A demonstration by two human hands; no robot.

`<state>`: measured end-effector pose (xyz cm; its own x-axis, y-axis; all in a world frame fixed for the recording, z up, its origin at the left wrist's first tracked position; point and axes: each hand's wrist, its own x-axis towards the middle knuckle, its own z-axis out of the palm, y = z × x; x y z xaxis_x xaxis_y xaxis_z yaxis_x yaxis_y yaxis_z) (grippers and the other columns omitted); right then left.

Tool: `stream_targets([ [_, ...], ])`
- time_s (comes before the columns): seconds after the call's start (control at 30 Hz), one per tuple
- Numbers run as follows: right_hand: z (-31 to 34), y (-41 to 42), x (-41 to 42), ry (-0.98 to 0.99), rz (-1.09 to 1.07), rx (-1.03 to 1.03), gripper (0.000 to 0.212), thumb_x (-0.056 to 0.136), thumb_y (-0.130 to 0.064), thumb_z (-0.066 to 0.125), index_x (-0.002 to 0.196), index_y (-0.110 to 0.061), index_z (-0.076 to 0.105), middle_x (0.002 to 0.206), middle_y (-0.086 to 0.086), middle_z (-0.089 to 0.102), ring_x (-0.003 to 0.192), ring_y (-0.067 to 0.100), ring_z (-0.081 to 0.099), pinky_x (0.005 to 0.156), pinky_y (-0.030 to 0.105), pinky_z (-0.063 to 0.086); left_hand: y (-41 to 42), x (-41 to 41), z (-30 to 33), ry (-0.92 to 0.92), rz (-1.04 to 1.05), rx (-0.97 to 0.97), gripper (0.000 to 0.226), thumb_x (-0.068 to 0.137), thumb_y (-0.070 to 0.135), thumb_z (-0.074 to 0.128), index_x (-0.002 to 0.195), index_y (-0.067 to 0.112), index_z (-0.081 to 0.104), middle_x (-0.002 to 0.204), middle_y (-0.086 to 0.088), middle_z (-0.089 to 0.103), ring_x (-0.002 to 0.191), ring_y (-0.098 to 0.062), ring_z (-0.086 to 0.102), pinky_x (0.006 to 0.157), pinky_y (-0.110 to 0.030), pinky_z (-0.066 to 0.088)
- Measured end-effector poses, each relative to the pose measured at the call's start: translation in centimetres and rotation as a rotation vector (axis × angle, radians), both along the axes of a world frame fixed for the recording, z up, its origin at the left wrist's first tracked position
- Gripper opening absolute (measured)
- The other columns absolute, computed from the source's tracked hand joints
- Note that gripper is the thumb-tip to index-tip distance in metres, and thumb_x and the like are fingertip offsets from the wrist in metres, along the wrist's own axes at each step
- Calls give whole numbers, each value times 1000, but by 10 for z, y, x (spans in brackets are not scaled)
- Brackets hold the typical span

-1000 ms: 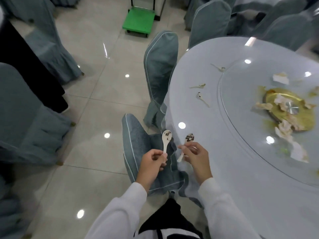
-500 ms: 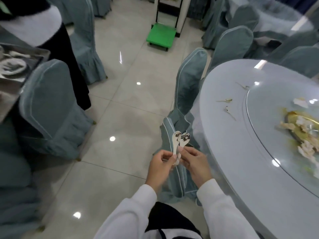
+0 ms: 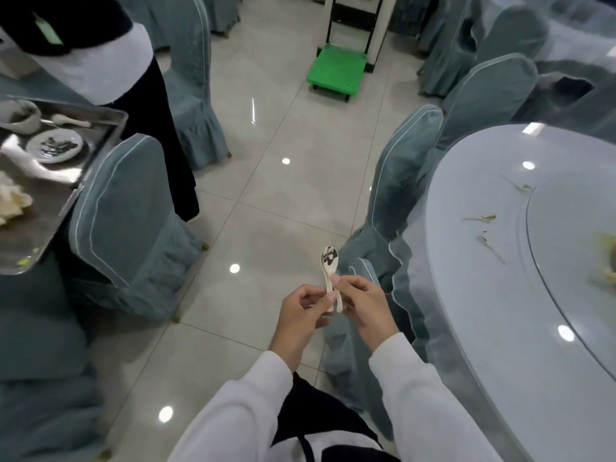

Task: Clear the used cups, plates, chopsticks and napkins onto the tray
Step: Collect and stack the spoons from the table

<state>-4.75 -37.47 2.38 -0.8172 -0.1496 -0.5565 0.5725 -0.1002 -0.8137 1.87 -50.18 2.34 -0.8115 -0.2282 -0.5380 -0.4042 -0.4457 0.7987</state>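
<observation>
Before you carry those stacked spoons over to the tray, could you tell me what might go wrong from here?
1. The spoons are only pinched by their handles between the left hand and right hand, over bare tile; a loose grip could drop them.
2. A covered chair stands between you and the tray, so you would likely have to reach over its back.
3. The tray already carries a plate and a bowl, leaving less room to set them down.
</observation>
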Motion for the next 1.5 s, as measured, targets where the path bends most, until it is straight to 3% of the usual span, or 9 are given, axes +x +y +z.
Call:
stream_targets([
  [0.33, -21, -73, -133, -172, 5, -99, 14, 91, -17, 80, 93, -12, 67, 67, 3, 63, 60, 16, 59, 55, 26, 47, -68, -135, -5, -65, -60, 82, 26, 87, 12, 85, 103, 4, 66, 95, -19, 76, 83, -27, 75, 86, -38, 64],
  [0.47, -20, -77, -183, -178, -26, -145, 36, 82, -30, 86, 107, -9, 71, 82, 12, 66, 77, 26, 62, 63, 30, 49, -80, -196, 0, -64, -172, 160, 24, 90, 13, 82, 104, 7, 62, 100, -19, 78, 86, -25, 77, 81, -31, 62],
  [0.57, -19, -68, -205, -174, -41, -179, 40, 94, -33, 78, 118, -1, 73, 103, 18, 69, 96, 31, 64, 72, 31, 53, -79, -230, 3, -75, -268, 181, 23, 91, 17, 81, 105, 9, 65, 101, -16, 78, 87, -21, 77, 79, -25, 60],
  [0.67, -18, -53, -220, -179, -106, -173, 37, 97, -34, 74, 120, -6, 77, 103, 10, 75, 86, 20, 67, 72, 26, 52, -69, -260, 0, -101, -361, 182, 19, 93, 16, 79, 107, 8, 69, 101, -14, 78, 88, -19, 76, 79, -24, 59],
  [0.93, -25, -7, -256, -141, -461, -129, 14, 95, -22, 76, 93, -8, 75, 86, 12, 71, 78, 20, 68, 73, 28, 53, -29, -339, -18, -74, -684, -95, 14, 100, 20, 71, 110, 11, 74, 96, -9, 82, 88, -21, 78, 82, -33, 57],
  [1.03, -28, 0, -277, -104, -549, -118, 15, 96, -15, 75, 90, -2, 74, 81, 16, 70, 69, 21, 67, 68, 30, 54, -16, -374, -27, 6, -801, -225, 13, 98, 20, 73, 104, 8, 74, 89, -7, 81, 85, -20, 78, 74, -25, 56],
  [1.2, -34, 4, -328, -86, -661, -33, 30, 96, -15, 76, 103, 14, 71, 94, 26, 73, 84, 32, 71, 81, 39, 60, -8, -453, -40, 50, -989, -268, 13, 95, 22, 78, 98, 9, 78, 84, 0, 81, 76, -4, 75, 66, -12, 51],
  [1.3, -34, 8, -357, -97, -711, -18, 30, 97, -19, 75, 106, 9, 74, 107, 33, 74, 93, 39, 71, 94, 49, 57, -6, -499, -40, 59, -1103, -236, 12, 96, 21, 77, 97, 9, 77, 84, -2, 82, 78, -5, 76, 67, -10, 50],
  [1.5, -29, 25, -399, -125, -856, 38, 25, 102, -24, 66, 111, -5, 78, 102, 16, 80, 89, 28, 77, 70, 28, 57, 9, -561, -42, 56, -1211, -153, 12, 97, 17, 75, 99, 5, 75, 90, -11, 82, 93, -24, 79, 93, -35, 61],
])
